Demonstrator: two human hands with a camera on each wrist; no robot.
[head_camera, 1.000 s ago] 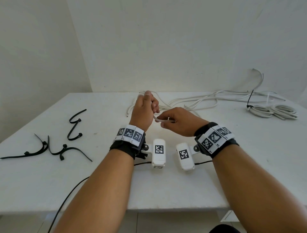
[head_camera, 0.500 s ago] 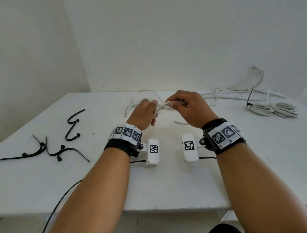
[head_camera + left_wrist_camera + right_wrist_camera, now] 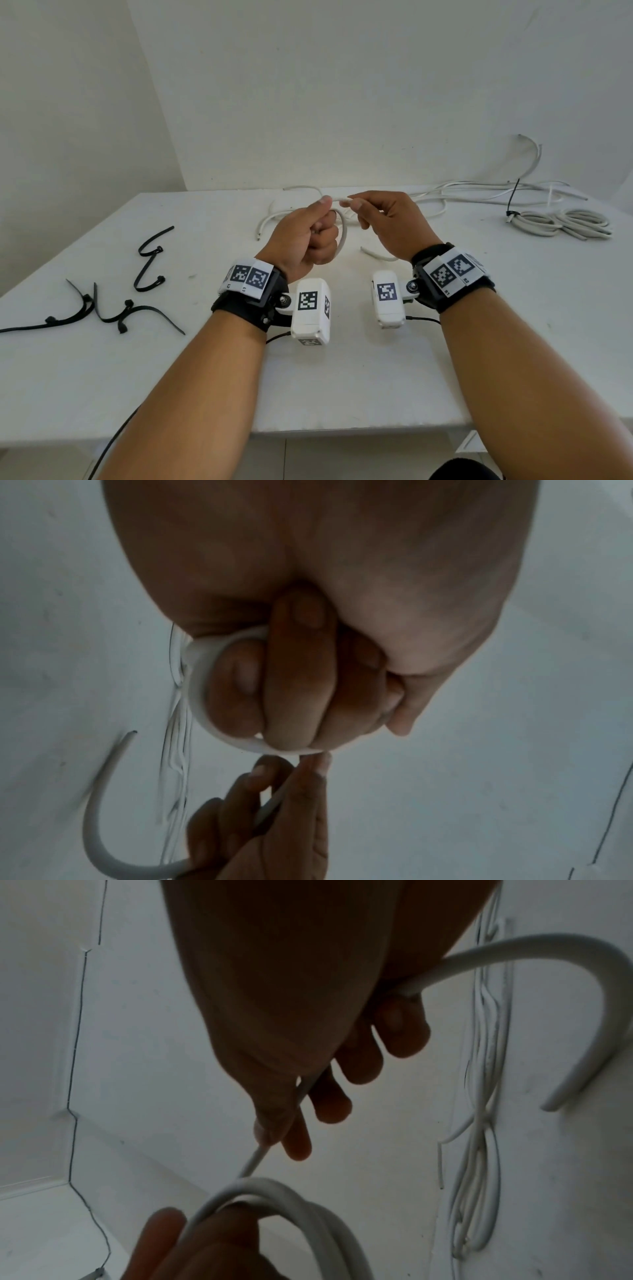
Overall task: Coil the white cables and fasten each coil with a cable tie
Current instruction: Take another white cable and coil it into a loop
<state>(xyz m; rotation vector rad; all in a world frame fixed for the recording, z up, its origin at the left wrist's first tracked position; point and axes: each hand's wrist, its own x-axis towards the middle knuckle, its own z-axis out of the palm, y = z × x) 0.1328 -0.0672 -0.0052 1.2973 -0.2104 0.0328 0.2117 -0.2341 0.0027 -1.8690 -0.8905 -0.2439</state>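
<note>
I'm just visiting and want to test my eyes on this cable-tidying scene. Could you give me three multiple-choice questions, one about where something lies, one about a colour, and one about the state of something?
1. Where do the loose cable ties lie on the table?
A. On its left side
B. On its right side
C. Under the wrists

2. What colour is the tie on the finished coil at far right?
A. White
B. Black
C. Red

3. What is the left hand doing?
A. Resting flat on the table
B. Gripping a loop of white cable
C. Picking up a tie

Answers:
1. A, the ties lie left of both arms.
2. B, a black strap cinches that coil.
3. B, the left wrist view shows fingers curled round the loop while the right hand pinches the same cable.
</note>
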